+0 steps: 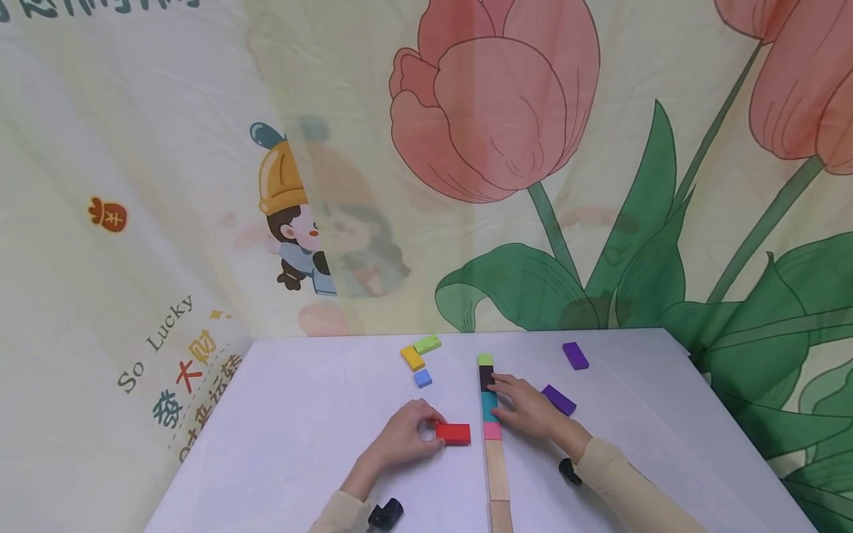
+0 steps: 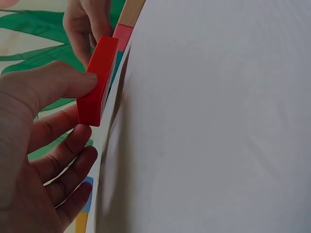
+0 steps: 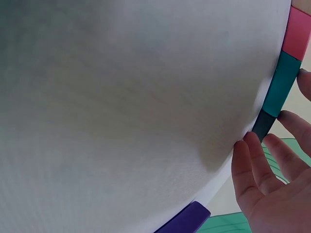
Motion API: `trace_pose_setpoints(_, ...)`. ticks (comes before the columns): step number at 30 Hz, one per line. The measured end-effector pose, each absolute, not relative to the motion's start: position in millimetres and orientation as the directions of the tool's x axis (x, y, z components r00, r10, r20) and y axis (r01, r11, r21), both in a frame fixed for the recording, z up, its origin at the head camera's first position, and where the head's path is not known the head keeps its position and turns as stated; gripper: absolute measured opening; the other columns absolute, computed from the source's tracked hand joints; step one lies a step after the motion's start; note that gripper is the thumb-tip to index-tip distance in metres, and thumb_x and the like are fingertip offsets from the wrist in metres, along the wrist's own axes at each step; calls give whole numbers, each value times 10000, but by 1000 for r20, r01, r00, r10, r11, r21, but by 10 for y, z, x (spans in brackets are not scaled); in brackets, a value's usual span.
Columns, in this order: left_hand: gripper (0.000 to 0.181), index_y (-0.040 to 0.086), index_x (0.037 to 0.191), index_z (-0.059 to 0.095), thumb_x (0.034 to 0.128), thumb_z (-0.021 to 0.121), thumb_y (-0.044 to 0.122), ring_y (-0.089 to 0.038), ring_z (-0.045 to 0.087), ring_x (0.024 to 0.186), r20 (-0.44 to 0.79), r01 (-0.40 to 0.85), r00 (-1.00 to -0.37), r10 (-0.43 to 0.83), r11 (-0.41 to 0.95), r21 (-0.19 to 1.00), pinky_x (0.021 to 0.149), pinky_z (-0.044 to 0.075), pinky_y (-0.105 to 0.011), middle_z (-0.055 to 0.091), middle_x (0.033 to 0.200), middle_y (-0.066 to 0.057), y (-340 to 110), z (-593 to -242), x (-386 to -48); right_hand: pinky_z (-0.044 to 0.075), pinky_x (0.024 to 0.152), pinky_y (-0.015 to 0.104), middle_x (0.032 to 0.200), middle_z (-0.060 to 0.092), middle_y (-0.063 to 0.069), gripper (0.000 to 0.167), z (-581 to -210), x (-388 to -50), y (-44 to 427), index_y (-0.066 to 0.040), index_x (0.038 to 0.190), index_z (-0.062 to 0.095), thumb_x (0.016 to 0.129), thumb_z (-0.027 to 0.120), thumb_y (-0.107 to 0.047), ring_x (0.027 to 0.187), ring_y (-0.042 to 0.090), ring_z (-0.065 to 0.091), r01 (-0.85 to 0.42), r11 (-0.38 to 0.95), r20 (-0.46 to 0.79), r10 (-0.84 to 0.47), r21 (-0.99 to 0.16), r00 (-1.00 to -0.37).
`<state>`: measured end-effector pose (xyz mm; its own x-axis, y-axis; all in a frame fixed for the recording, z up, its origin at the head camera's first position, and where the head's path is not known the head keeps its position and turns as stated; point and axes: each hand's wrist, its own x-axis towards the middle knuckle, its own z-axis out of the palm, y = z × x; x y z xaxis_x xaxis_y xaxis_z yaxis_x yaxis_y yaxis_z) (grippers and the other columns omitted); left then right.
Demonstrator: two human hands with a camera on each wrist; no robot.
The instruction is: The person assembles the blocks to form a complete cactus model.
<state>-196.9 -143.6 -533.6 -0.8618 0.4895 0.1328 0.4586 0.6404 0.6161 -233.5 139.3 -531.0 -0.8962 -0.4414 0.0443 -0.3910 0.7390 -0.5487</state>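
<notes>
A row of blocks runs away from the front edge in the head view: wooden blocks (image 1: 497, 471), a pink block (image 1: 492, 431), a teal block (image 1: 489, 406), a black block (image 1: 487, 378) and a light green block (image 1: 486, 360). My left hand (image 1: 405, 435) pinches a red block (image 1: 453, 434) at its left end, a little left of the row. In the left wrist view the thumb lies on the red block (image 2: 98, 82). My right hand (image 1: 529, 409) has its fingertips at the right side of the black and teal blocks; in the right wrist view its fingers look relaxed beside the teal block (image 3: 282, 83).
Left of the row's far end lie a yellow block (image 1: 412, 358), a green block (image 1: 427, 344) and a small blue block (image 1: 423, 378). Two purple blocks lie to the right, one (image 1: 558, 400) close by my right hand and the other (image 1: 575, 356) farther back.
</notes>
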Motion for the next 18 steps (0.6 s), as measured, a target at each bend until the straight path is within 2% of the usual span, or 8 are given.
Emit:
trace_pose_setpoints(11,240,218,1039,703,819,761,292,-23,515,887,144,493,-841,522,629,601,805,485,-246,584,932,151,-1327,-5388,-1941,406,1049,540,1484,456,145,491,-5297,-2339,1396,-77,1354,594,910,712,-250,1362,371,421,-377,735,33,-436,-563,-899)
trace_pose_setpoints(18,248,221,1034,709,813,772,315,-11,506,878,109,488,-837,536,643,590,798,476,-238,577,921,162,-1231,-5374,-1905,398,1054,545,1484,457,143,490,-5285,-2319,1392,-75,1352,596,910,712,-254,1364,370,419,-373,736,31,-433,-565,-901)
